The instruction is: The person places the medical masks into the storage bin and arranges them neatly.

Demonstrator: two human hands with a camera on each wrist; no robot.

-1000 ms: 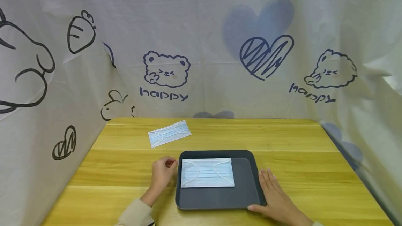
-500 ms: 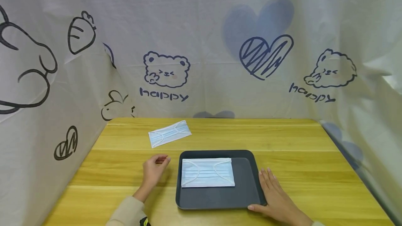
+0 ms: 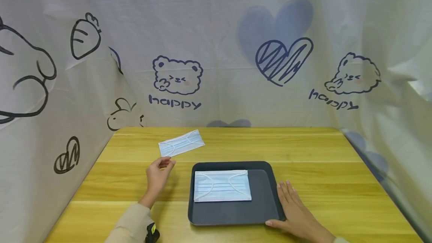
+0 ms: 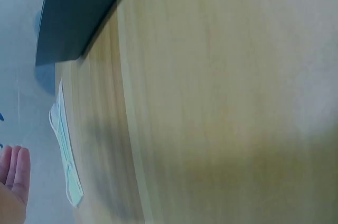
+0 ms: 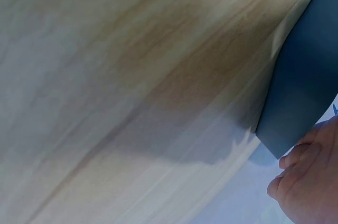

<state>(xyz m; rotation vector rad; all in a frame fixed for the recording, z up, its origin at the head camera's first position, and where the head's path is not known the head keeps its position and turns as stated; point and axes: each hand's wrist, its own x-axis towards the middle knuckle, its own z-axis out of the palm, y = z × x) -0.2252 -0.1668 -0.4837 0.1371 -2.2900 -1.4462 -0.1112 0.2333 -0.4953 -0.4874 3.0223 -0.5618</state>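
Observation:
A light blue pleated face mask with white ear loops [image 3: 181, 143] lies slanted on the table behind the tray's left end. Just in front of its near corner is my left hand [image 3: 156, 178], fingers loosely bent and holding nothing. In the left wrist view its fingers [image 4: 20, 174] show close beside the mask [image 4: 67, 155]. A second face mask [image 3: 222, 185] lies flat in the left part of the dark grey tray [image 3: 236, 213]. My right hand [image 3: 298, 213] rests along the tray's right side, fingers straight against the wall and thumb at the near right corner.
The wooden table [image 3: 337, 183] extends around the tray on all sides. A pale printed curtain [image 3: 229, 96] hangs behind the table's far edge and along both sides.
My left hand has moved away from the tray's left edge, leftward and farther back, up to the mask on the table. The right hand, tray and masks have stayed in place.

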